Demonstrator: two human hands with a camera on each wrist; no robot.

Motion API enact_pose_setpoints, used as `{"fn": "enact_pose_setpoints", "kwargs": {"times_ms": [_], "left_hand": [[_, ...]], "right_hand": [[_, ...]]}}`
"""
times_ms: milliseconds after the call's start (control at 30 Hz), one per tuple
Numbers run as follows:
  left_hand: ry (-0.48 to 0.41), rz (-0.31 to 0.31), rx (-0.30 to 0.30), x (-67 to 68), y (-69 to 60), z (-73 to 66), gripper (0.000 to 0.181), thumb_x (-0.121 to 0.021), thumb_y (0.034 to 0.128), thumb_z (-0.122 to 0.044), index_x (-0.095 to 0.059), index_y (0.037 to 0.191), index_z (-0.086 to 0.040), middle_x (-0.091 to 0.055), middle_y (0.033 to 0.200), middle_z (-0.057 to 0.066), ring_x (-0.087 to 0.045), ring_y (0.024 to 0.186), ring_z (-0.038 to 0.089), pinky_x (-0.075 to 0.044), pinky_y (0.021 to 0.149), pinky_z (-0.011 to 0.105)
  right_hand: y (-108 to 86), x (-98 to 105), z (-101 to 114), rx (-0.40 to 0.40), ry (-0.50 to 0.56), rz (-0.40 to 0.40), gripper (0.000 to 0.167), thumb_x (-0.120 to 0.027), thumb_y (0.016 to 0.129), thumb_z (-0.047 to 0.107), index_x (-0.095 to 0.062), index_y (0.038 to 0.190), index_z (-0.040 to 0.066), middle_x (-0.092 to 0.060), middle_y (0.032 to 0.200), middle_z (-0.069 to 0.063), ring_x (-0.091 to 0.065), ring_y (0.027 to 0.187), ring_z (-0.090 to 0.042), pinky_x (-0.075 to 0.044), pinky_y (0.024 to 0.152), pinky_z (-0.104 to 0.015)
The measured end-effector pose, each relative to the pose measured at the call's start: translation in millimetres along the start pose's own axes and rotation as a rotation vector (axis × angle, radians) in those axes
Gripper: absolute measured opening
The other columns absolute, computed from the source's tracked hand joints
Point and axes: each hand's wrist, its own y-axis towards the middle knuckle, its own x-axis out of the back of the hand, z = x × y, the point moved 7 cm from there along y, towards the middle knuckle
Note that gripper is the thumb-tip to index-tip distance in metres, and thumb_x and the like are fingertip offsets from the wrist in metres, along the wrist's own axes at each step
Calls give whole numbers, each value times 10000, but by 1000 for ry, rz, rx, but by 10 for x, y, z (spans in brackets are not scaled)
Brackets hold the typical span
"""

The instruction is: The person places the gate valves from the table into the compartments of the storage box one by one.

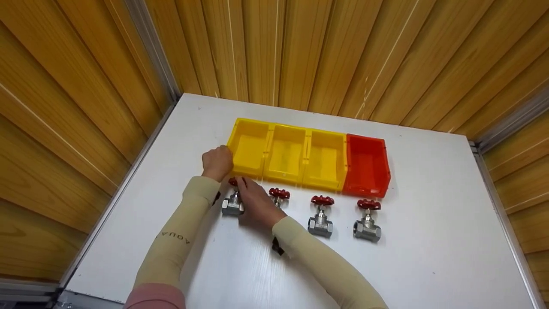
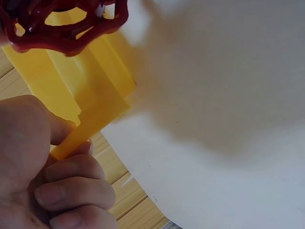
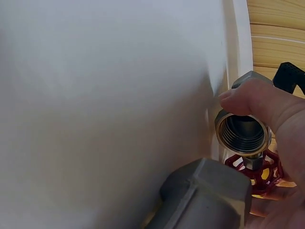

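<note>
My left hand [image 1: 218, 163] pinches the front left edge of the leftmost yellow bin [image 1: 250, 148]. In the left wrist view, the thumb and curled fingers of the left hand [image 2: 62, 176] close on the yellow rim [image 2: 93, 126], with a red handwheel [image 2: 66, 36] above. My right hand [image 1: 258, 201] is at the leftmost metal valve [image 1: 233, 206], partly covering its red handwheel. In the right wrist view, the thumb of the right hand [image 3: 271, 124] lies on the valve body [image 3: 242, 133], the fingers beside its red wheel [image 3: 257, 174]. A second valve [image 3: 205, 191] is close to that camera.
Two more yellow bins [image 1: 285, 150] and a red bin [image 1: 368, 165] continue the row to the right. Below them lie valves with red handwheels, one partly behind my right hand [image 1: 279, 194], the others further right [image 1: 321, 224] [image 1: 367, 227]. Wood-pattern walls [image 1: 300, 51] surround the white table [image 1: 446, 223].
</note>
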Motion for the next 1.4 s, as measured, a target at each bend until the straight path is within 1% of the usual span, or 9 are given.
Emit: {"fn": "enact_pose_setpoints", "kwargs": {"times_ms": [133, 367, 400, 600, 700, 833, 967, 1133, 1400], "left_hand": [[13, 8, -11, -1, -7, -7, 298, -445, 1011, -228, -608, 991, 21, -659, 862, 168, -683, 809, 342, -557, 685, 472], [39, 22, -17, -4, -6, -7, 262, -460, 1002, -196, -611, 1010, 17, -655, 884, 158, -683, 819, 346, -559, 696, 474], [43, 21, -19, -4, -5, -6, 255, -465, 999, -191, -612, 1014, 17, -656, 888, 157, -683, 821, 344, -559, 699, 474], [56, 23, -29, -8, -6, -9, 239, -490, 988, -184, -619, 1020, 14, -661, 903, 153, -683, 826, 335, -560, 710, 476], [55, 21, -35, -7, -12, -13, 239, -489, 986, -177, -617, 1022, 21, -659, 903, 155, -681, 823, 336, -560, 708, 474], [50, 18, -44, -2, -17, -17, 241, -479, 983, -161, -616, 1028, 31, -658, 909, 164, -680, 825, 343, -557, 703, 478], [44, 24, -36, 1, -9, -15, 251, -464, 985, -159, -614, 1042, 34, -660, 925, 172, -678, 846, 351, -554, 719, 483], [41, 45, -22, -3, 1, -3, 261, -466, 989, -170, -613, 1062, 33, -666, 941, 172, -678, 858, 351, -556, 734, 478], [30, 53, -21, -1, 11, -7, 239, -499, 982, -175, -637, 1004, 20, -680, 900, 157, -692, 812, 327, -565, 687, 465]], "right_hand": [[9, 39, -21, -23, 16, -8, 1043, -891, 634, 166, -279, 1465, 16, -473, 1364, -141, -500, 1249, -270, -397, 1086, -380], [33, 120, -35, -36, -24, -35, 997, -912, 592, 253, -344, 1385, 48, -475, 1262, -124, -552, 990, -250, -491, 920, -362], [36, 124, -42, -41, -26, -34, 1003, -911, 590, 253, -339, 1389, 52, -469, 1276, -127, -554, 990, -250, -493, 923, -364], [41, 135, -85, -57, -14, -23, 1020, -896, 602, 231, -311, 1421, 69, -445, 1334, -126, -550, 1037, -245, -483, 959, -377], [38, 147, -97, -59, -21, -23, 962, -858, 672, 201, -294, 1440, 72, -434, 1357, -125, -556, 1045, -239, -489, 958, -368], [19, 183, -104, -81, -8, 2, 987, -845, 723, 219, -244, 1488, 53, -369, 1465, -161, -511, 1238, -286, -425, 1063, -387], [4, 214, -131, -114, 20, 31, 1105, -871, 698, 293, -176, 1525, 58, -266, 1547, -194, -379, 1389, -325, -338, 1133, -413], [29, 255, -165, -132, 34, 25, 1140, -889, 668, 310, -176, 1524, 69, -254, 1550, -194, -392, 1377, -337, -350, 1125, -415], [82, 330, -201, -122, 13, -8, 1127, -907, 642, 302, -212, 1497, 66, -312, 1495, -151, -446, 1296, -284, -372, 1111, -398]]}}
